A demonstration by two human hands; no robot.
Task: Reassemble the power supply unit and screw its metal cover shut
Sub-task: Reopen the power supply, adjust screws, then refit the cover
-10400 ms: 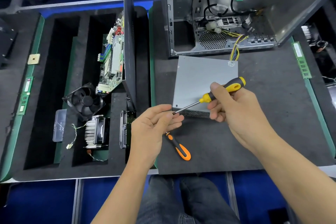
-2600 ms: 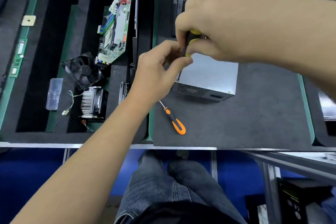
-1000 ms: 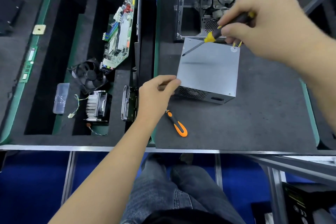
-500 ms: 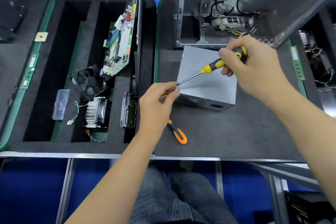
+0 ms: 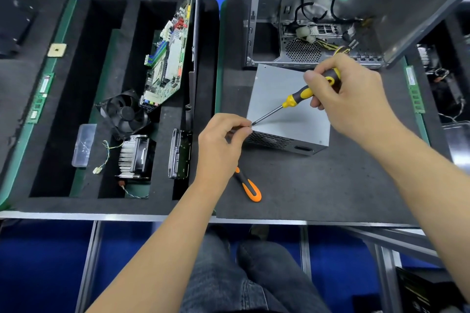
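Power supply unit [image 5: 292, 109] sits on the dark mat [image 5: 318, 185] on the table, metal cover up, vented side toward the person, just in front of the open PC case [image 5: 318, 20]. Right hand [image 5: 351, 99] grips the yellow/black screwdriver [image 5: 300, 95] by its handle, shaft angled down-left w/ tip at the unit's near-left top corner. Left hand [image 5: 221, 140] is at that same corner, thumb & forefinger pinched together right at the tip; what they pinch is too small to tell, prob. hidden by the fingers. Orange/black screwdriver [image 5: 248, 185] lies on the mat near the left wrist, apart from the unit. Left foam tray [image 5: 211, 58] holds a motherboard [image 5: 170, 58] standing tilted, a black fan [image 5: 124, 112], a heatsink [image 5: 134, 157] & a drive [image 5: 179, 154]
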